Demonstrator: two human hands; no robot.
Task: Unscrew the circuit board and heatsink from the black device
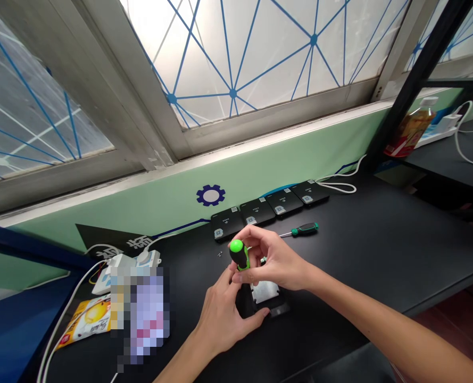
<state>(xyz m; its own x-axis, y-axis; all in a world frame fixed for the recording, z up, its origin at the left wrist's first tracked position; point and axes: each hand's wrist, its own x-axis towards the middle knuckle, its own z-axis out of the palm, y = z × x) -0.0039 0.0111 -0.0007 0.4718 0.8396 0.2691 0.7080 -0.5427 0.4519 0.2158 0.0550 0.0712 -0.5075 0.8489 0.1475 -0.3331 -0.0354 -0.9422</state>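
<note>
My right hand [270,258] is closed around a screwdriver [238,252] with a bright green and black handle. The handle stands nearly upright, and its tip is hidden behind my hands. Below it a black device [278,304] lies on the table, with a silvery metal plate [265,291] showing on top. My left hand [223,308] grips the device at its left side, thumb along the near edge and fingers close to the screwdriver. Just beyond my hands lies a second screwdriver [306,229], dark with green trim. Small screws [220,254] lie to the left.
Several flat black devices [257,211] with labels stand in a row along the wall. At left are a white power strip [150,260], a yellow snack packet [88,319] and a pixelated object [148,314]. A bottle [414,127] stands on the right-hand shelf, behind a black post.
</note>
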